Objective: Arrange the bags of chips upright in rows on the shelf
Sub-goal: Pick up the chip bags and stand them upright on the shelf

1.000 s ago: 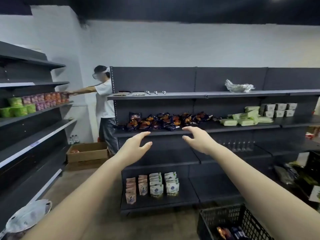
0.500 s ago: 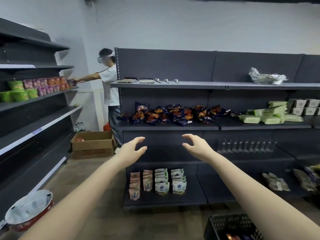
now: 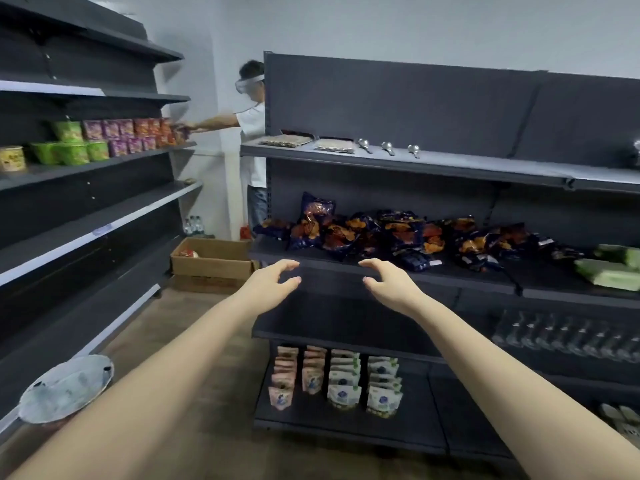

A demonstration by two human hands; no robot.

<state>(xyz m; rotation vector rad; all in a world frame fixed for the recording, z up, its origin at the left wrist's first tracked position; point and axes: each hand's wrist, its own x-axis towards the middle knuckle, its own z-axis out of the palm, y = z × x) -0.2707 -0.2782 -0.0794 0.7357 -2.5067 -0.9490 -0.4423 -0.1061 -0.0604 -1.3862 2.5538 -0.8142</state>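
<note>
Several dark blue bags of chips (image 3: 398, 233) with orange pictures lie jumbled in a heap on the middle dark shelf (image 3: 304, 256) of the unit ahead; one at the left end leans upright against the back panel. My left hand (image 3: 273, 282) and my right hand (image 3: 388, 280) are stretched out side by side in front of that shelf's front edge, below the heap. Both hold nothing, with fingers spread and loosely bent, and neither touches a bag.
A person in a white shirt (image 3: 251, 133) reaches to cup noodles (image 3: 72, 152) on the left shelving. A cardboard box (image 3: 211, 261) sits on the floor. Pouches (image 3: 337, 382) stand in rows on the bottom shelf. Green packs (image 3: 609, 268) lie right of the chips.
The view has come closer to the shelf unit and turned left. Both hands stay out in front, empty, and now reach the chip shelf's front edge.
</note>
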